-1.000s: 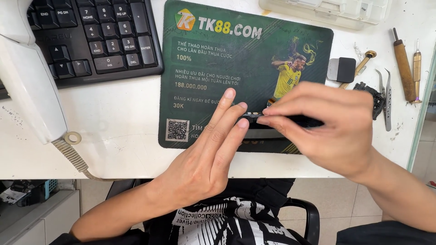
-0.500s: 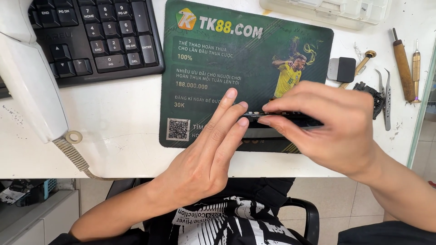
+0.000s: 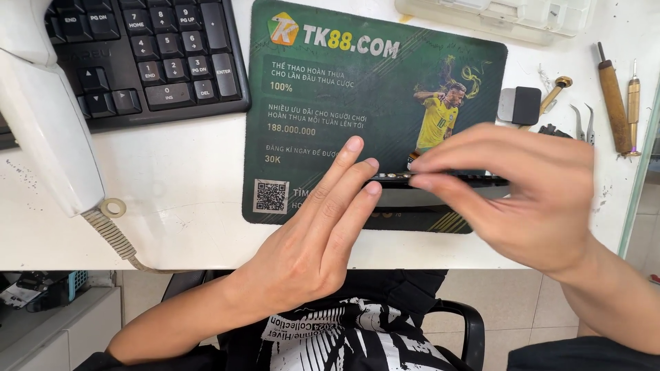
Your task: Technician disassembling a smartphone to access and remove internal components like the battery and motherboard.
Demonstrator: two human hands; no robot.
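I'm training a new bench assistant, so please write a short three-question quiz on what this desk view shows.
1. True or false: the left hand lies flat with its fingertips against the thin dark strip-shaped part on the dark green printed mouse mat.
2. Which hand covers most of that part? A) left B) right C) neither
3. Fill in: the wooden-handled tool lies to the ____ of the mat.

Key
1. True: the fingers are extended and meet the strip's end.
2. B: the right hand pinches it from above.
3. Right, near the metal tweezers, while the black keyboard sits on the other side.
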